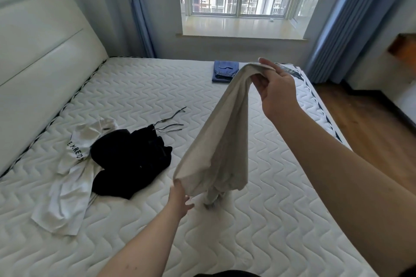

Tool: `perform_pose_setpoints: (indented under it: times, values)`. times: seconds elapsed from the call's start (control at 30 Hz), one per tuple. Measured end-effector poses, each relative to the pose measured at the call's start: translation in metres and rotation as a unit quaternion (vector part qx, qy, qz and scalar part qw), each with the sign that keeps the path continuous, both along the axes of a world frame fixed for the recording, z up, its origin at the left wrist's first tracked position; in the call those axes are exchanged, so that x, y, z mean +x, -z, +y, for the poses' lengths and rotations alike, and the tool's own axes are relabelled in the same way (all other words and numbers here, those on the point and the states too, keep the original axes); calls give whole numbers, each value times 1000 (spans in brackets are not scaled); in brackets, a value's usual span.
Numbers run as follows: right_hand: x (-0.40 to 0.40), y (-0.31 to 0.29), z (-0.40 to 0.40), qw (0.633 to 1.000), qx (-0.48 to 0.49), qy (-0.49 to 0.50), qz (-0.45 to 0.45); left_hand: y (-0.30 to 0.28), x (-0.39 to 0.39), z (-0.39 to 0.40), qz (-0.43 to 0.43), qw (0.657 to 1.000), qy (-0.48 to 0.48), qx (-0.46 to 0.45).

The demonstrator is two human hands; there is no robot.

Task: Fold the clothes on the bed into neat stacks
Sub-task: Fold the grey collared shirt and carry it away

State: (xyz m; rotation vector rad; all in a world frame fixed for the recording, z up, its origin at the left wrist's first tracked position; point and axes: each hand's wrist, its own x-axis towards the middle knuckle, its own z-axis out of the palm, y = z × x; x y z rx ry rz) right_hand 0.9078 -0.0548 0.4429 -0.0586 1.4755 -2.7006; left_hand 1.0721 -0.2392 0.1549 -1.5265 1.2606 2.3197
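Beige garment [221, 132] pinched by right hand [278, 90] and left hand [180, 198], white shirt [67, 175] reading "MORE"

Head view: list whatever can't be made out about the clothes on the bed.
- Beige cloth garment: type unclear; it hangs bunched between the right hand and left hand, its lower end motion-blurred.
- White printed T-shirt: lettering partly hidden by folds and the crumpled black drawstring garment lying over it.
- Folded blue garment: partly covered by the beige cloth; too small to identify.
- Left fingers: hidden behind the cloth edge.
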Motion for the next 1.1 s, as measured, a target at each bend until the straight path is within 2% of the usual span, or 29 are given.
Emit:
perform_pose_setpoints:
  times: [0.1,0.17,0.23,0.3,0.47,0.53,0.63,0.8,0.93,1.0,1.1]
  values:
    - [3,-5,0,1000,-10,-3,-2,6,-1,16,35,994,-8,108]
    - [5,-6,-1,1000,-10,-9,0,10,-4,26,80,988,-14,134]
    - [7,-6,-1,1000,-2,-17,6,12,-9,31,103,989,-38,101]
    - [7,-6,1,1000,6,-19,14,15,-14,30,89,993,-58,57]
    - [1,-1,15,1000,20,-3,20,14,-19,12,38,995,-3,-92]
    - [-3,7,26,998,51,10,19,8,-25,-3,49,984,26,-168]
    - [-7,27,53,990,136,37,23,-14,-39,-27,60,949,71,-302]
    - [-8,80,110,970,236,61,-17,-56,-67,-47,131,920,88,-359]
    - [-4,129,155,947,309,65,-55,-69,-82,-51,160,920,76,-349]
    - [-4,153,179,928,353,69,-96,-71,-87,-54,152,916,79,-364]
    - [1,186,205,900,380,71,-203,-62,-90,-55,100,911,99,-388]
